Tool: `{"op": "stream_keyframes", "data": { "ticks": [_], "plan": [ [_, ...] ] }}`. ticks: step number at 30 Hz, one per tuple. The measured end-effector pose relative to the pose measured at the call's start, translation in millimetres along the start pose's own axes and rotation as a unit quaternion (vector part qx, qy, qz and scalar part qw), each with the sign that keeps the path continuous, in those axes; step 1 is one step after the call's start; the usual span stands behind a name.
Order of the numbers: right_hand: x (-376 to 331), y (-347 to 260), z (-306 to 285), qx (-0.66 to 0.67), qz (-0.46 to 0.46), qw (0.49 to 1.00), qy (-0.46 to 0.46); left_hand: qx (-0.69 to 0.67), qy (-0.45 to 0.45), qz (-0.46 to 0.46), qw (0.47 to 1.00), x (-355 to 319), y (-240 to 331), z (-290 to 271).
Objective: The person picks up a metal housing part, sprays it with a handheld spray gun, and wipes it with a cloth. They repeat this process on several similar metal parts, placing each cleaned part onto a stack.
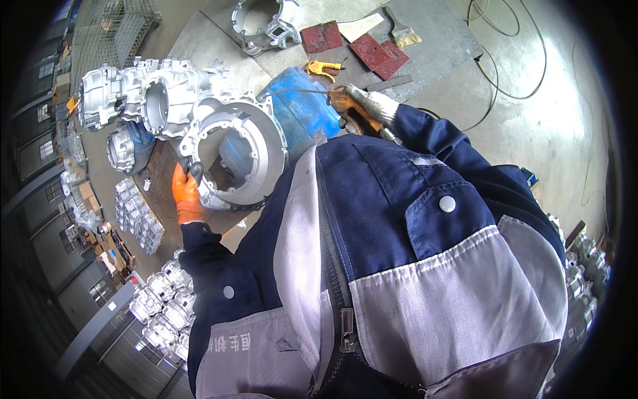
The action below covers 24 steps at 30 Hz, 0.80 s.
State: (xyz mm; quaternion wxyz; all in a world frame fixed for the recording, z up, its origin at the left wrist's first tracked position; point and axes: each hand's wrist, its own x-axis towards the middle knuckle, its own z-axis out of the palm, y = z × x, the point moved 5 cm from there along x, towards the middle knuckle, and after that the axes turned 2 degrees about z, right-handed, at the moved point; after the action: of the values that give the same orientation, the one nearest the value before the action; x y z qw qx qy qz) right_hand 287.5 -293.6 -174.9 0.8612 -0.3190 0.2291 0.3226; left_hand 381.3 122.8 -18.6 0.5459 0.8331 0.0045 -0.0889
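A large silver cast-metal housing (pixel 276 136) with a wide round opening stands in front of me, left of centre. My left hand (pixel 187 189), in an orange glove with dark fingertips, is closed on the rim flange at its near left side. My right hand (pixel 373 106), in a white knit glove, is wrapped round an orange-brown air tool (pixel 347 101). From the tool a long thin rod reaches left, its tip near the housing's upper right rim. A blue plastic drum (pixel 302 110) lies behind the housing, under the rod.
More silver housings (pixel 163 100) stand at the left, and another (pixel 266 26) at the far side. A yellow air blow gun (pixel 323 69), dark red abrasive sheets (pixel 379 56) and a brush (pixel 403 32) lie beyond the drum. A hose (pixel 495 86) loops across the floor at right.
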Motion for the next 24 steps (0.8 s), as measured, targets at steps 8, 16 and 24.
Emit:
{"op": "stream_keyframes", "data": {
  "ticks": [8,16,24],
  "plan": [
    [6,0,-9,0.018,-0.022,1.000,0.002,0.008,0.019,-0.022,1.000,-8,-4,-2],
    [11,21,-42,-0.019,0.000,1.000,-0.004,-0.006,0.083,-0.055,0.995,3,-18,-12],
    [23,34,-44,-0.067,0.010,0.997,-0.033,-0.017,0.087,-0.051,0.995,4,-18,-15]
  ]
}}
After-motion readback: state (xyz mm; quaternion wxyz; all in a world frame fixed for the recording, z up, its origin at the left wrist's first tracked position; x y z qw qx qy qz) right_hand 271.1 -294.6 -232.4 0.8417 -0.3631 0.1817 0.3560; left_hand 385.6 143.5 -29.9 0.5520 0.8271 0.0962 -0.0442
